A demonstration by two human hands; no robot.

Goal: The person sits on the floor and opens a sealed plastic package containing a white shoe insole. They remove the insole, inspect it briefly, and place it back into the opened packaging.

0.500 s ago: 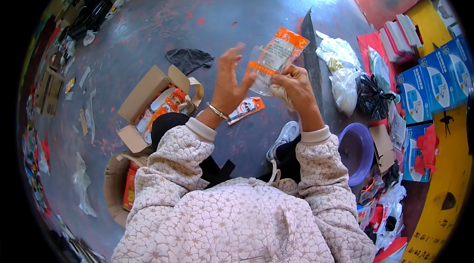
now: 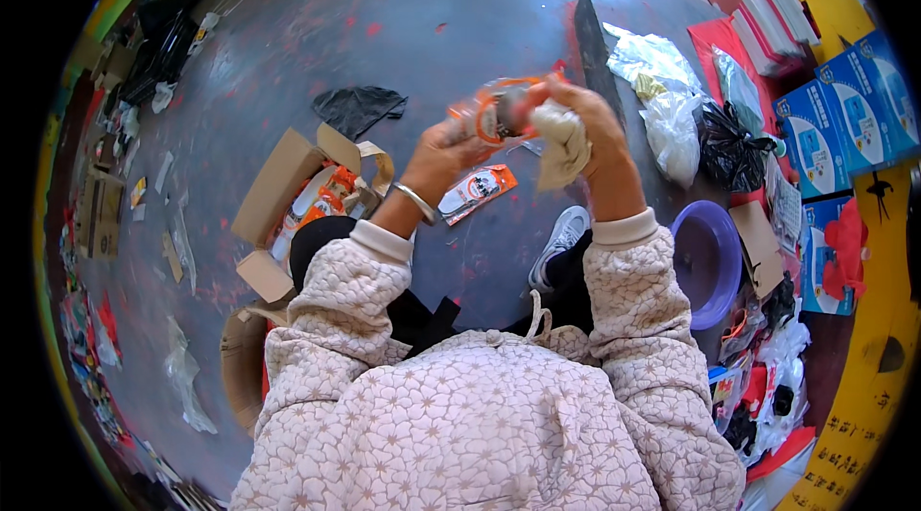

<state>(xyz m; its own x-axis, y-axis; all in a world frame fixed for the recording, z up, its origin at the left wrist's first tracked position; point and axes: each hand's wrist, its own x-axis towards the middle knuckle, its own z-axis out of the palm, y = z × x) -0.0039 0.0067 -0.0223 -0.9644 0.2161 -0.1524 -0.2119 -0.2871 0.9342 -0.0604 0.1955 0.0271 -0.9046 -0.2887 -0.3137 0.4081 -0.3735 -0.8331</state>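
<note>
A clear plastic packet with orange bands (image 2: 491, 116) is held up between my two hands, blurred by motion. My left hand (image 2: 443, 154), with a bracelet at the wrist, closes on its left end. My right hand (image 2: 593, 132) grips its other end, and a crumpled beige cloth (image 2: 564, 144) hangs from the same hand. Beneath them on the floor lies a flat orange-and-white packet (image 2: 477, 192). Left of my knee, an open cardboard box (image 2: 280, 180) holds several similar orange-and-white packets (image 2: 321, 199).
A black plastic bag (image 2: 360, 111) lies on the floor ahead. To the right are a dark strip (image 2: 597, 50), white plastic bags (image 2: 669, 132), a tied black bag (image 2: 731, 146), a purple basin (image 2: 707, 266) and blue boxes (image 2: 811, 146). Another carton (image 2: 240, 367) stands at lower left.
My left hand was open and apart from the packet; now it holds one end. The packet has come down leftward and turned flatter. The beige cloth shows more in my right hand.
</note>
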